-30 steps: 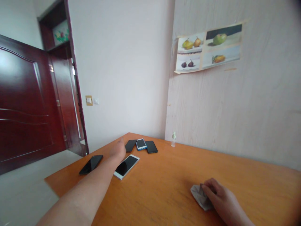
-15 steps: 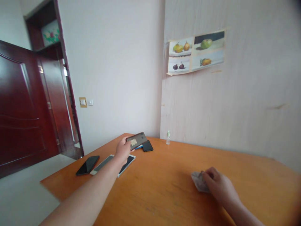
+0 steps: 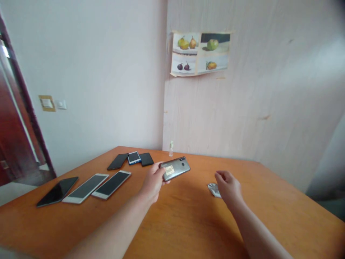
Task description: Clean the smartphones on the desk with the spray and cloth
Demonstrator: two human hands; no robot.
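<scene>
My left hand (image 3: 154, 181) grips a smartphone (image 3: 176, 169) by one end, above the table. The phone's grey back, with a pale sticker and a camera, faces me. At the right, my right hand (image 3: 229, 187) is raised with its fingers curled closed, and I see nothing in them. A small grey cloth (image 3: 214, 190) lies on the table beside and partly behind that hand.
At the left of the wooden table (image 3: 172, 223) lie a black phone (image 3: 58, 191) and two white-framed phones (image 3: 86, 188). Farther back are a dark phone (image 3: 118, 162), a blue-edged phone (image 3: 134, 158) and a black phone (image 3: 147, 159). A small clear bottle (image 3: 171, 149) stands near the wall.
My left hand picked up the phone and carried it right, toward the middle. My right hand, earlier pinching the cloth, has lifted off it. The view has turned right.
</scene>
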